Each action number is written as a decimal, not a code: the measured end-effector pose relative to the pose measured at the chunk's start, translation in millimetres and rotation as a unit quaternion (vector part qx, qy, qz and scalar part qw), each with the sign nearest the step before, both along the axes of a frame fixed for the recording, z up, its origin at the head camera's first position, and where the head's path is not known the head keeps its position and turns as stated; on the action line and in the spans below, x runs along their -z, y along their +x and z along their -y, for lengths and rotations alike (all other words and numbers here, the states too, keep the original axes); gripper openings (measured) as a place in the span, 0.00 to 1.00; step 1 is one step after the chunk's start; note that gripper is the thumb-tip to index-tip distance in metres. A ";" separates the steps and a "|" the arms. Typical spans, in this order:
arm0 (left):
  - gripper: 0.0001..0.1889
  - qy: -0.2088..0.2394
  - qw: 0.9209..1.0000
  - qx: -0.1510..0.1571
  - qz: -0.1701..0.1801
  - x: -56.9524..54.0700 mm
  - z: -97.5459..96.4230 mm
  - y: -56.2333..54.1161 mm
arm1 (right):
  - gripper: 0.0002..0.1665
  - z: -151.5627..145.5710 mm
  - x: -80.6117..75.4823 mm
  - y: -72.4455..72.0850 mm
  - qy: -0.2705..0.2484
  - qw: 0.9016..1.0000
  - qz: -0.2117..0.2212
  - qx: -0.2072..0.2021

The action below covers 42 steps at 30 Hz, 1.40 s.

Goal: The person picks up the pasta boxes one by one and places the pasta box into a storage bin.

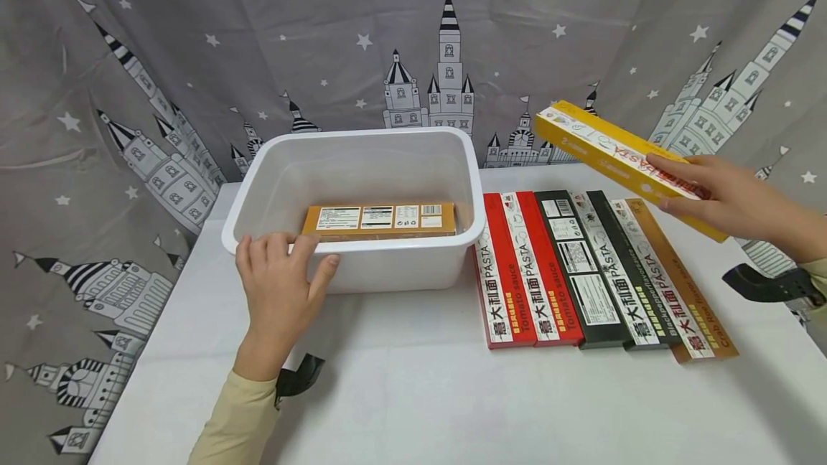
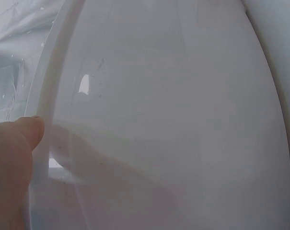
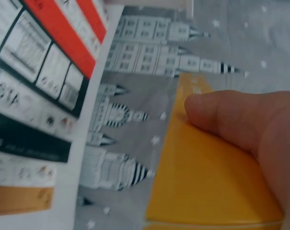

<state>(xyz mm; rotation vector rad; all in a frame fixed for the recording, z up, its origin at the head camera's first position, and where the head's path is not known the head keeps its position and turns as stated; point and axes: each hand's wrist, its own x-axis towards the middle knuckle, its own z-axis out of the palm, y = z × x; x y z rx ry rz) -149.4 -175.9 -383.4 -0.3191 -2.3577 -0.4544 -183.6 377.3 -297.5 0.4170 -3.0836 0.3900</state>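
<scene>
My right hand (image 1: 743,196) holds a yellow pasta box (image 1: 597,146) in the air, tilted, above the back right of the table. The thumb (image 3: 221,112) lies along one yellow side in the right wrist view. At the left, my left hand (image 1: 278,285) grips the front rim of a white plastic bin (image 1: 388,264), fingers over the edge and thumb (image 2: 32,132) on the rim. Inside the bin lies an orange-brown box (image 1: 381,221) with its label side showing. To the bin's right, several pasta boxes lie side by side: red (image 1: 517,271), dark green (image 1: 575,271) and orange-brown (image 1: 691,285).
All this stands on a white table (image 1: 452,393). A grey curtain (image 1: 362,13) with castles and stars hangs behind it and at the left. The leftmost red box lies close against the bin's right side.
</scene>
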 end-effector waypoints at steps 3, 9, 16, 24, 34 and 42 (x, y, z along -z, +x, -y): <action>0.41 0.000 1.000 0.001 -0.001 0.3 -0.2 0.0 | 0.43 14.0 -10.4 -8.6 -0.002 1.000 0.002 -0.023; 0.41 -0.001 1.000 0.001 -0.001 1.0 -0.8 -0.7 | 0.43 42.9 -29.6 -22.4 0.003 0.997 0.011 -0.070; 0.41 -0.003 1.000 0.001 0.005 0.4 -0.8 -0.9 | 0.40 75.4 -47.2 -37.1 0.010 0.993 0.026 -0.111; 0.41 -0.002 1.000 0.002 0.007 0.3 -0.8 -0.7 | 0.41 110.2 -59.8 -53.8 0.044 0.989 0.034 -0.134; 0.41 -0.003 1.000 0.002 0.011 -0.3 -0.4 0.7 | 0.38 148.8 -73.8 -66.9 0.063 0.982 0.033 -0.177; 0.41 -0.003 1.000 0.000 0.007 -1.0 0.1 1.0 | 0.35 184.0 -78.1 -76.1 0.072 0.975 0.032 -0.210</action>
